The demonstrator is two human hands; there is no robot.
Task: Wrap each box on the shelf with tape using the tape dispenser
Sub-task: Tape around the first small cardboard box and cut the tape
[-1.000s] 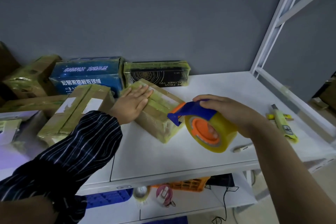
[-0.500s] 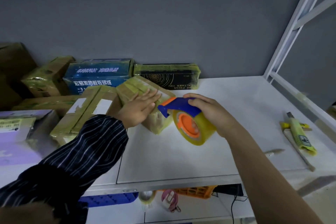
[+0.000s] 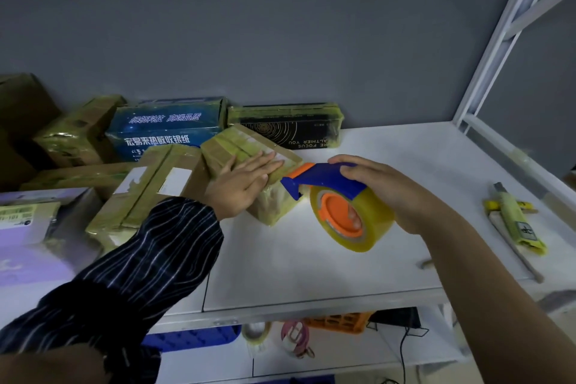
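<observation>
A small brown cardboard box wrapped in yellowish tape lies on the white shelf. My left hand presses flat on its top near the right end. My right hand grips the tape dispenser, a blue and orange holder with a big clear yellow roll. The dispenser's blue and orange nose touches the box's right end, just past my left fingertips.
More taped boxes crowd the left: a long brown one, a blue printed one, a black one at the back wall. A yellow utility knife lies at the right. The white shelf post rises at the right.
The view has shifted, so box and hands sit a little differently in frame. The box stays pushed back towards the other boxes, and the dispenser's nose stays at its right end.
</observation>
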